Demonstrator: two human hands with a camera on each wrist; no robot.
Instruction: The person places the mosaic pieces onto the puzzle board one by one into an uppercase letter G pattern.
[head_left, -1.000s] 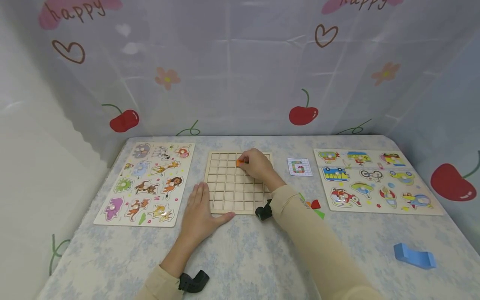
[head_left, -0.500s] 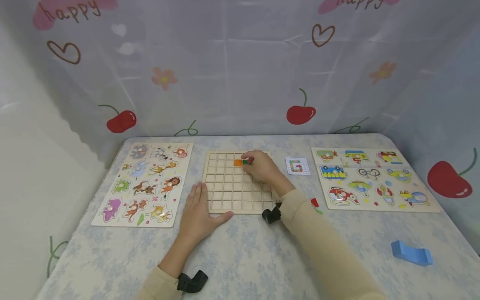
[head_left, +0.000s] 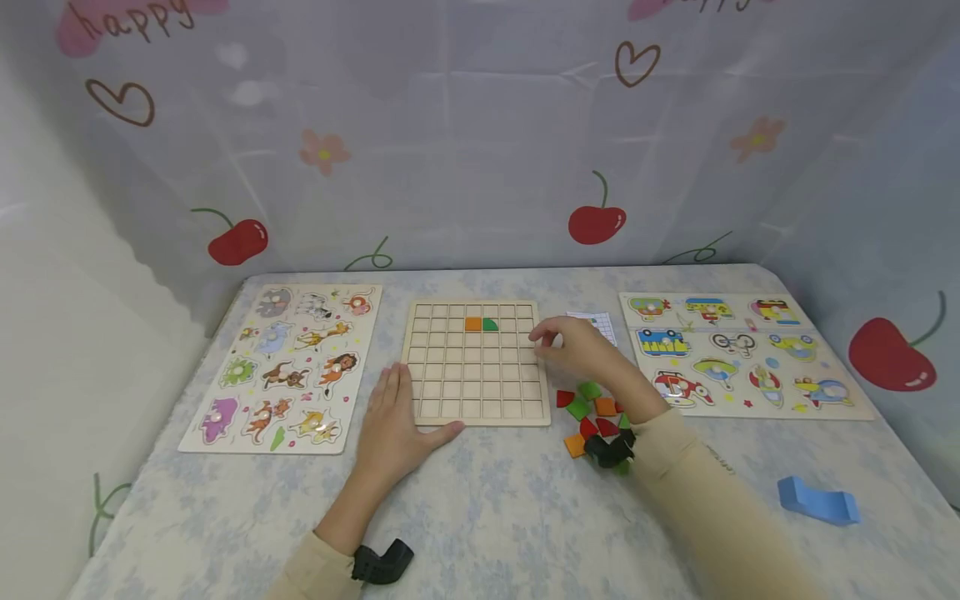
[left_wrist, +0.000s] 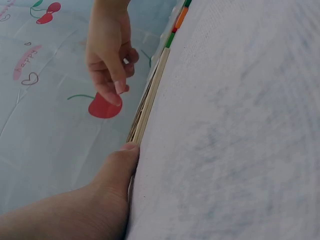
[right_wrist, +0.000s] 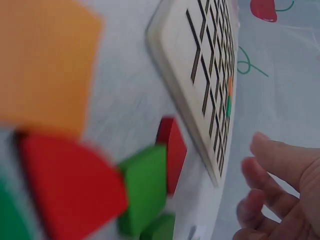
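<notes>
A wooden grid board lies at the table's middle. In its upper part an orange square tile sits beside a green quarter-round tile. My left hand rests at the board's near left corner, fingers straight along the left edge and thumb along the front. My right hand is over the board's right edge, fingers loosely bent with nothing between them. The right wrist view shows the fingers apart from the board. Beneath the right wrist lie loose red, green and orange tiles, among them an orange square.
A pattern card lies right of the board, partly hidden by the right hand. An animal puzzle board is at left, a vehicle puzzle board at right. A blue curved block sits at the front right.
The green quarter-round tile, earlier at my right fingers, now lies in the cell beside the orange square. My right hand has let go and moved right. The left hand stays put.
</notes>
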